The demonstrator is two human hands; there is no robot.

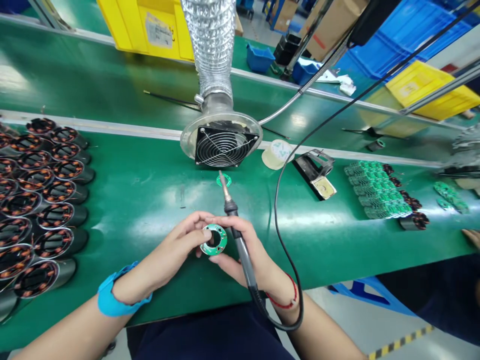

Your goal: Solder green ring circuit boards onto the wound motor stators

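A ring-shaped green circuit board (221, 246) is held low over the bench in front of me. My left hand (187, 237) grips it, the thumb on its upper left edge and the fingers beneath. My right hand (252, 255) touches its right side with thumb and fingertips. A black soldering iron (243, 257) lies across the right hand, its metal tip pointing up and away. Under that tip another green ring board (219, 180) lies on the bench. Whatever sits beneath the held board is mostly hidden.
Rows of wound metal rings (56, 215) fill the left side. A fan (224, 146) under a foil duct stands ahead. Behind the iron's cable (276, 200) are a round tub (276, 154), an iron stand (317, 172) and stacked green boards (378, 190). A person's hand (471, 238) shows at far right.
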